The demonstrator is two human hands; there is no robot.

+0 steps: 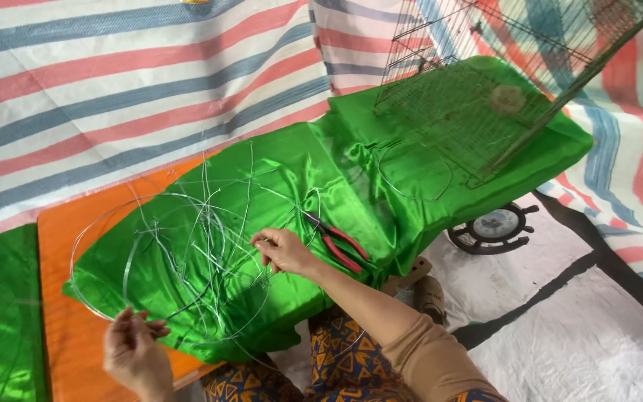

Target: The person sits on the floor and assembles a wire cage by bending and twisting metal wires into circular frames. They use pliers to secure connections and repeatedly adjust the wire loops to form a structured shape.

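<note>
While right hand (280,249) pinches wire (187,257), left hand (134,350) steadies.

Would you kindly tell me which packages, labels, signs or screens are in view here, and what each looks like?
No packages, labels, signs or screens are in view.
Nearest thing: a round dark spoked wheel-shaped object with a pale dial-like centre, on the floor beside the shiny green cloth; too small to tell more.

One head camera looks steeply down, close over the fingers (262,244), wire (187,246) just beyond them.
</note>
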